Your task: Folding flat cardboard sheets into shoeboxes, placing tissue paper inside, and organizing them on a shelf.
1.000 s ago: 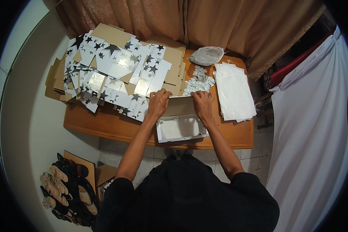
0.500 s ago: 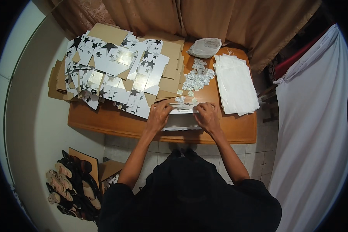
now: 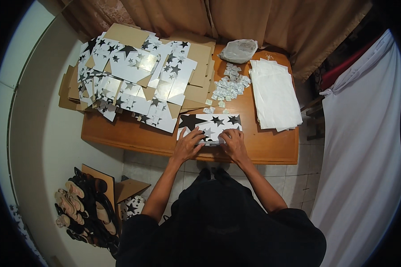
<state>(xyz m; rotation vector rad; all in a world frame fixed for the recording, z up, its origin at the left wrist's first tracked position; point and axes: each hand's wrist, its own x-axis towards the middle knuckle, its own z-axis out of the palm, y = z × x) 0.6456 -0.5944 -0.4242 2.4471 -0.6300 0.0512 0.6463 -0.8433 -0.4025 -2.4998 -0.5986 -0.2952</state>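
A white shoebox-like carton (image 3: 214,120) with black and grey stars lies at the table's near edge, its lid lowered flat. My left hand (image 3: 187,146) is on the near left part of the lid, fingers bent over the front edge. On the near right part, my right hand (image 3: 233,144) grips the same edge with curled fingers. Both thumbs are partly hidden. Just beyond the box lie small sachets (image 3: 229,91) in a loose heap, with a few scattered toward the box.
Flattened star-printed cartons (image 3: 133,66) are piled at the table's left. White paper sheets (image 3: 275,95) are stacked at the right. A clear plastic bag (image 3: 239,51) sits at the back by the brown curtain (image 3: 245,22). Shoes (image 3: 84,204) stand at lower left.
The lid has come down toward me from a raised position, and its starred top now faces up. Both hands have moved nearer to me with its front edge.
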